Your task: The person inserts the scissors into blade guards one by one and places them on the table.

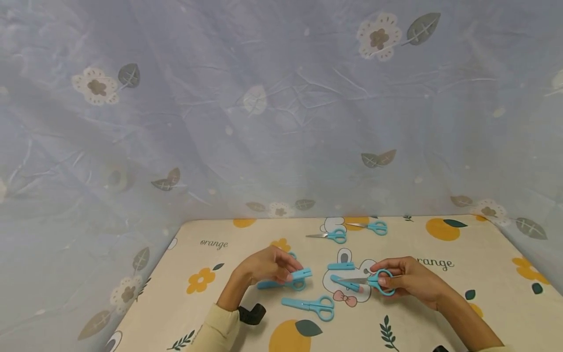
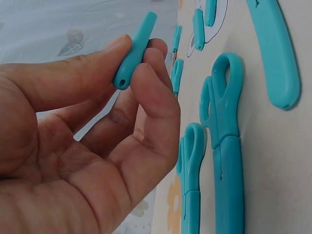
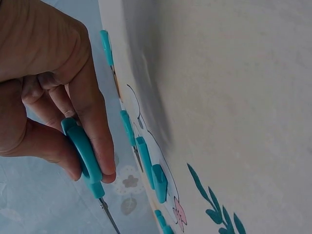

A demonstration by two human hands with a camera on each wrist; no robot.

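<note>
Between thumb and fingers, my left hand (image 1: 269,264) pinches a light-blue blade cover (image 2: 136,51), which is off the table. My right hand (image 1: 411,282) holds a pair of small scissors (image 3: 84,151) by the blue handle loops. Their bare metal blades (image 1: 355,280) point left towards the cover, with a gap between them. Beneath the left hand lie sheathed scissors (image 1: 266,284), partly hidden by it. Another sheathed pair (image 1: 303,304) lies nearer me. Two loose blade covers (image 1: 340,266) rest on the table between the hands, one of them partly behind the held blades.
Two uncovered scissors, a nearer pair (image 1: 337,236) and a farther pair (image 1: 377,227), lie towards the back of the table. A patterned cloth (image 1: 167,244) covers the table. A grey-blue curtain (image 1: 281,146) hangs behind it and at both sides.
</note>
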